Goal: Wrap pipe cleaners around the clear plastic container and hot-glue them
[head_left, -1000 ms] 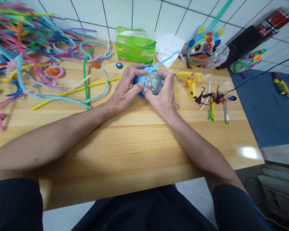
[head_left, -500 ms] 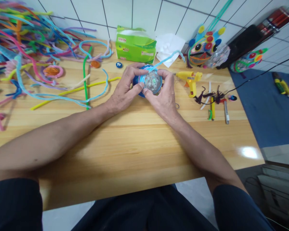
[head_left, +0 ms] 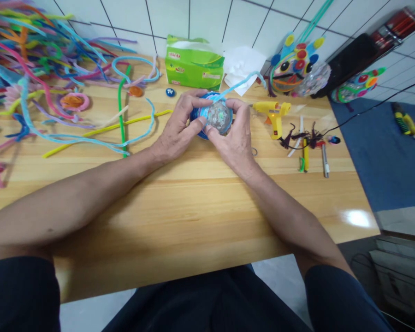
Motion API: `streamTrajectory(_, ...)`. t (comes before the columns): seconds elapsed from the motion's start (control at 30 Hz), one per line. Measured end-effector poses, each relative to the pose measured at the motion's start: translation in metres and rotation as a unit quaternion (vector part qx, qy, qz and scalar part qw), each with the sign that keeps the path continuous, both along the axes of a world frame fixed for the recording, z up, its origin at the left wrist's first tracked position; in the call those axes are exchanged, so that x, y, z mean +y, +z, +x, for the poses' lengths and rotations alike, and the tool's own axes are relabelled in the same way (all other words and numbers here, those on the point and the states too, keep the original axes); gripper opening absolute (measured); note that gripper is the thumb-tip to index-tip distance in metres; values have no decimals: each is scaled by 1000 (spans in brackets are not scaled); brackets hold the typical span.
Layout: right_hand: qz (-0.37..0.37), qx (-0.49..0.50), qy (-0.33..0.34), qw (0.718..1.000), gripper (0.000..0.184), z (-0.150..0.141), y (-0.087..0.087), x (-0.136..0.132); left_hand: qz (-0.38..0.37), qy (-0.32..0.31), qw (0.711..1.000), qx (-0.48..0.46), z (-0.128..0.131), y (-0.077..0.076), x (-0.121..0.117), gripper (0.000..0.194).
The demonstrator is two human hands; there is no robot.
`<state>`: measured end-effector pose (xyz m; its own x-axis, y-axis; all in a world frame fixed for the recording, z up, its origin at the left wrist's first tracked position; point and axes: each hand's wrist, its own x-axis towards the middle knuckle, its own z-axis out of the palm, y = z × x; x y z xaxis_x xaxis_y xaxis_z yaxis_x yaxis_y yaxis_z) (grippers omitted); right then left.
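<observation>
Between my two hands is a round craft piece [head_left: 219,117] with a clear, glittery dome and blue pipe cleaner wound about its rim. My left hand [head_left: 181,124] grips its left side, thumb on the front edge. On the right side my right hand [head_left: 235,131] is closed around the rim, its thumb close to the left one. A light blue pipe cleaner end [head_left: 244,83] sticks out from the piece toward the upper right. The underside is hidden by my fingers.
Pipe cleaners [head_left: 27,60] of many colours heap at the left. Behind are a green tissue pack [head_left: 194,64] and white tissue [head_left: 244,64]. To the right lie a yellow glue gun [head_left: 274,115], a cutter knife [head_left: 325,161], decorated crafts [head_left: 293,69] and a dark flask [head_left: 352,64].
Almost nothing differs. Both hands keep the same hold on the craft piece, and the view has shifted very slightly.
</observation>
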<state>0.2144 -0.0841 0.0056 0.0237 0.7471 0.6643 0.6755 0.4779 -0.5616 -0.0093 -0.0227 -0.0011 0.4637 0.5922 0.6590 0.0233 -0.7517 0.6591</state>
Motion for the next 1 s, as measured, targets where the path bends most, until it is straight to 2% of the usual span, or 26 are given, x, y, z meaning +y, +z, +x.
streamTrajectory(0.2, -8, 0, -2, 1000, 74, -2, 4, -2, -4, 5, 1000, -9, 1, -1, 1, 42)
streamTrajectory(0.4, -63, -9, -9, 998, 69, 0, 4, -1, -6, 1, 1000, -7, 1, 0, 1, 42)
streamTrajectory(0.6, -35, 4, 9, 999, 68, 3, -1, 1, -21, 23, 999, 11, 2, 5, -4, 44)
streamTrajectory(0.77, -46, 17, 9, 999, 62, 2, 3, -1, -32, 30, 999, 14, 3, 3, -4, 47)
streamTrajectory(0.87, -41, 10, 11, 999, 65, 1, 6, -3, -26, 25, 999, 1, 4, 0, -2, 47)
streamTrajectory(1.0, -42, 14, -9, 999, 63, 0, 6, -4, -19, 27, 999, 6, 4, 2, -3, 45)
